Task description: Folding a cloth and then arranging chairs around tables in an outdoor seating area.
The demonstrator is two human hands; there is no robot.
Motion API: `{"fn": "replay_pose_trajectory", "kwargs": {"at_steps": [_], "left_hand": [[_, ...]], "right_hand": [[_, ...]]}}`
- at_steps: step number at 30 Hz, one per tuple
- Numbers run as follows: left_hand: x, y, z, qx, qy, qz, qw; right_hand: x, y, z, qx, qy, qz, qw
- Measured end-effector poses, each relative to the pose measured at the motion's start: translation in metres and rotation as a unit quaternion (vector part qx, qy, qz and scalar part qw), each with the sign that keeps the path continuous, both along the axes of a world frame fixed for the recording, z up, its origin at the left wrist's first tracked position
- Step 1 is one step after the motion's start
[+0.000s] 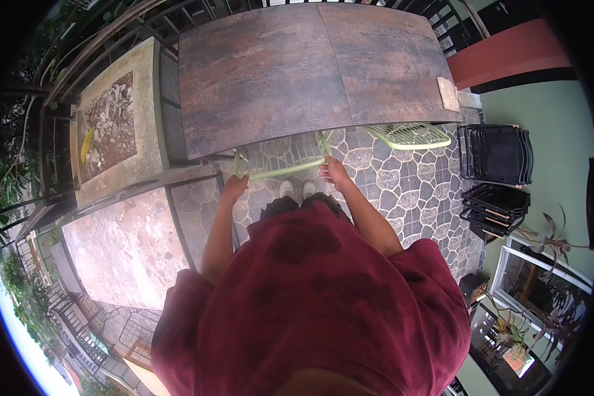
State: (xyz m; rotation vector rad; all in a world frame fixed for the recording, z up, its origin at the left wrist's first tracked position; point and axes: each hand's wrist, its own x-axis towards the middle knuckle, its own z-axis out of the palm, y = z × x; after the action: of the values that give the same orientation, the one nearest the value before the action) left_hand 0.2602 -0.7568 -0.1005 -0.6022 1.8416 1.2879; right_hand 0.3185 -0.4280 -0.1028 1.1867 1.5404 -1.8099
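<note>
A light green slatted chair stands partly beneath a large table with a stone-patterned top. The tabletop hides the chair's far part. My left hand grips the left corner of its top rail. At the rail's right corner, my right hand holds the frame near the thumb, its other fingers loosely bent below the rail. Another light green chair is tucked under the same table farther right, apart from my hands.
A concrete planter with stones adjoins the table's left side. Behind it on the left is a lighter table. Stacked black chairs line the green wall at right. Patterned stone paving lies underfoot.
</note>
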Motion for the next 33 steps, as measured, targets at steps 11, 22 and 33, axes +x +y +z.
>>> {"fn": "replay_pose_trajectory", "kwargs": {"at_steps": [11, 22, 33], "left_hand": [[-0.01, 0.128, 0.116, 0.055, 0.344, -0.413, 0.841], [0.031, 0.278, 0.164, 0.216, 0.336, -0.545, 0.737], [0.088, 0.413, 0.173, 0.237, 0.359, -0.621, 0.655]], "right_hand": [[0.059, 0.008, 0.087, 0.244, 0.258, 0.115, 0.928], [0.116, 0.06, 0.167, 0.34, 0.258, 0.03, 0.904], [0.194, 0.173, 0.174, 0.341, 0.236, -0.102, 0.904]]}}
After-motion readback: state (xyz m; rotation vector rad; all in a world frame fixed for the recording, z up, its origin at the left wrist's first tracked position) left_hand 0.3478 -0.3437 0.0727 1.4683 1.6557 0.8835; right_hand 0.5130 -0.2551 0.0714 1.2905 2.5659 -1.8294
